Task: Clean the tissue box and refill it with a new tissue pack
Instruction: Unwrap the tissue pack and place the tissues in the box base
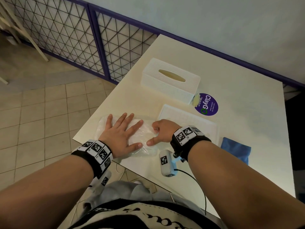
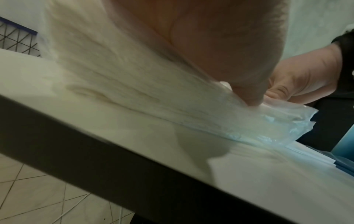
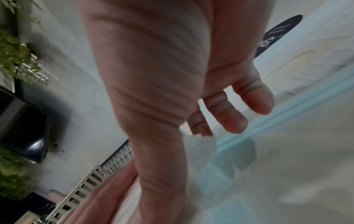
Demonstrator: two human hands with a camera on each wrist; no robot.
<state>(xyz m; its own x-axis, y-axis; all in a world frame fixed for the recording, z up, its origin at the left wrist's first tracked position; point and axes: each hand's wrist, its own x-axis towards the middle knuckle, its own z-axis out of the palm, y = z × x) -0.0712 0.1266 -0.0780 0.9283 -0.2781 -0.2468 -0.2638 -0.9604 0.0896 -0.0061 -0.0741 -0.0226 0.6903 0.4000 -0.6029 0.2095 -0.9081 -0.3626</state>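
Head view: the tissue pack is seen lying near the front left corner of the bench, close to both edges, with tiled floor beyond. Bare surface lies between the pack and the tissue box, which stands farther back, well apart, its oval slot upward; a flat white lid lies just right of the pack and a blue cloth near the right edge. The left hand is laid flat on the pack, fingers straight and spread. The right hand pinches the wrapper's right end; this pinch is shown closer only in the right wrist view, between thumb and fingertips. The pack's wrapper is clear, crinkled plastic over white tissue.
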